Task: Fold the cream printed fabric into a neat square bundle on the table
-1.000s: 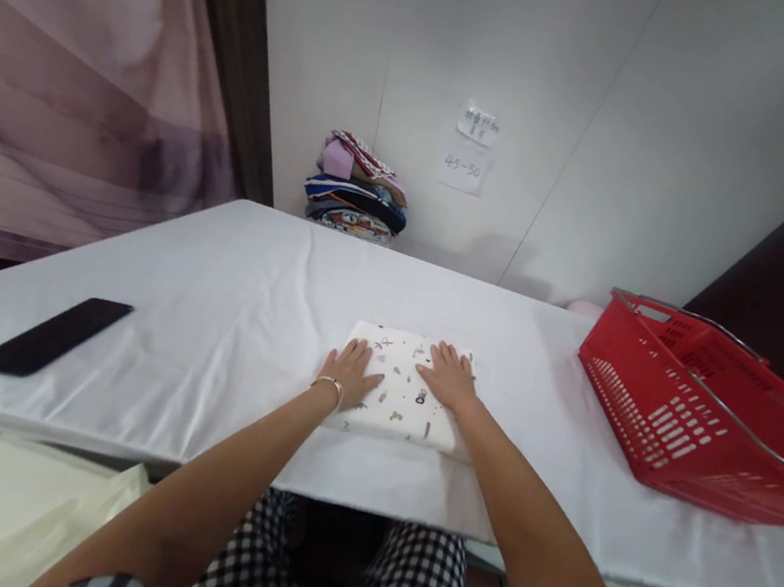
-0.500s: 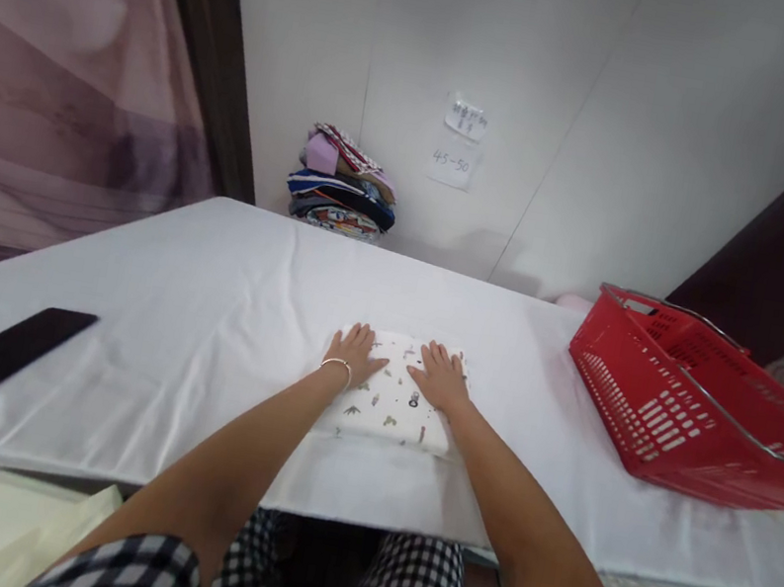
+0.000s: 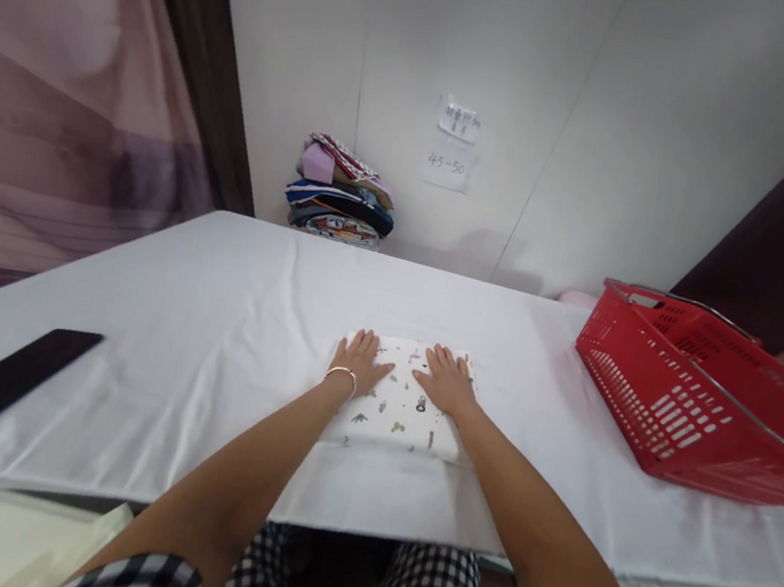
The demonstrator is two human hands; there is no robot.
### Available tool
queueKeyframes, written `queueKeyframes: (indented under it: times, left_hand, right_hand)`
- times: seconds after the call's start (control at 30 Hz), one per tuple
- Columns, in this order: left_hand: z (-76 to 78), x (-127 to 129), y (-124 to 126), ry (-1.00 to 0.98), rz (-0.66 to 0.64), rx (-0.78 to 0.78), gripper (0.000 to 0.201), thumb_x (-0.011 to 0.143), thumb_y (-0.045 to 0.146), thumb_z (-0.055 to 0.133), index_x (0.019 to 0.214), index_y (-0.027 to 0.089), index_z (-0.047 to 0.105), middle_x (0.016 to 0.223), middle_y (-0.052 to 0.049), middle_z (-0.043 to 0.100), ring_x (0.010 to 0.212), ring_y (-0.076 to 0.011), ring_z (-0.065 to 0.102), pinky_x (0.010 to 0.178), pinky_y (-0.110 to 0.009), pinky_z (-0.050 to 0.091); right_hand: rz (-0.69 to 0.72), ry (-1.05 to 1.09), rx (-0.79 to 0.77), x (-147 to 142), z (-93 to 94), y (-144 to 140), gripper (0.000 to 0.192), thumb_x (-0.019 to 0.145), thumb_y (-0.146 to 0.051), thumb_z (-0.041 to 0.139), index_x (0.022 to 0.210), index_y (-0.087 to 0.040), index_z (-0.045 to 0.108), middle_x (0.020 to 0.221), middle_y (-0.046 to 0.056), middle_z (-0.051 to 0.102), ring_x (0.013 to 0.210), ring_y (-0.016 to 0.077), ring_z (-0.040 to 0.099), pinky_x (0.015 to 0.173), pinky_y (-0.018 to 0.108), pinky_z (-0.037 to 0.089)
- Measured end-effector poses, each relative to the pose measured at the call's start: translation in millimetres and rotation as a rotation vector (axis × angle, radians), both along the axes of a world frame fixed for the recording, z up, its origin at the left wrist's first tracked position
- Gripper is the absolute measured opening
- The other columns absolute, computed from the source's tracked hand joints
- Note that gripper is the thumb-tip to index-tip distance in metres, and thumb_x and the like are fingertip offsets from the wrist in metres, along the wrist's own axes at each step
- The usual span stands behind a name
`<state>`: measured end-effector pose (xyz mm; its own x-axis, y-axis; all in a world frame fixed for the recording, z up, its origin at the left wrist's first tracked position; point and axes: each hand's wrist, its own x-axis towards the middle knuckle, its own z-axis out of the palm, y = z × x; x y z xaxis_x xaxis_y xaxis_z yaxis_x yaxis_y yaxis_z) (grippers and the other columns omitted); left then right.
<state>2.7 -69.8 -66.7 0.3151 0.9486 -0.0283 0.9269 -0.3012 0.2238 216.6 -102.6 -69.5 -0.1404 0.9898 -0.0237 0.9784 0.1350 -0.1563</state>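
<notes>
Little changed since a second ago: both palms still flat on folded printed cloth (image 3: 400, 407), only the viewpoint shifted. Left hand (image 3: 359, 365) pressing the far-left corner, right hand (image 3: 448, 381) the far-right corner, fingers spread and open, grasping nothing. Cloth centred near the near edge of white table (image 3: 210, 303), directly beneath both hands, equally near each; long axis left–right. Black phone (image 3: 9, 374) far left, red basket (image 3: 704, 406) right, stacked clothes (image 3: 343, 190) far.
</notes>
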Motion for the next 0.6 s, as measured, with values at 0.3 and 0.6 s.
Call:
queueKeyframes:
  times: [0.3,0.6]
  left_hand:
    - [17.3,-19,-30,-0.043,-0.085,-0.090,0.074,0.081,0.066,0.023,0.139,0.021,0.030,0.150,-0.007,0.016,0.138,-0.0241,0.011,0.110,-0.046,0.007]
    - [2.2,-34,-56,-0.092,-0.085,-0.108,0.076,0.082,0.066,0.022,0.143,0.022,0.018,0.151,-0.003,0.005,0.139,-0.0228,0.002,0.110,-0.047,0.009]
  right_hand:
    - [-0.009,-0.016,-0.011,-1,2.1,0,0.070,0.086,-0.061,0.019,0.143,-0.021,0.017,0.151,0.004,0.007,0.138,0.0205,0.002,0.108,0.045,-0.003]
    - [-0.029,-0.028,-0.054,-9,16.4,-6,0.065,0.088,-0.056,0.024,0.143,-0.020,0.020,0.151,0.006,0.008,0.138,0.0213,0.005,0.108,0.045,0.002]
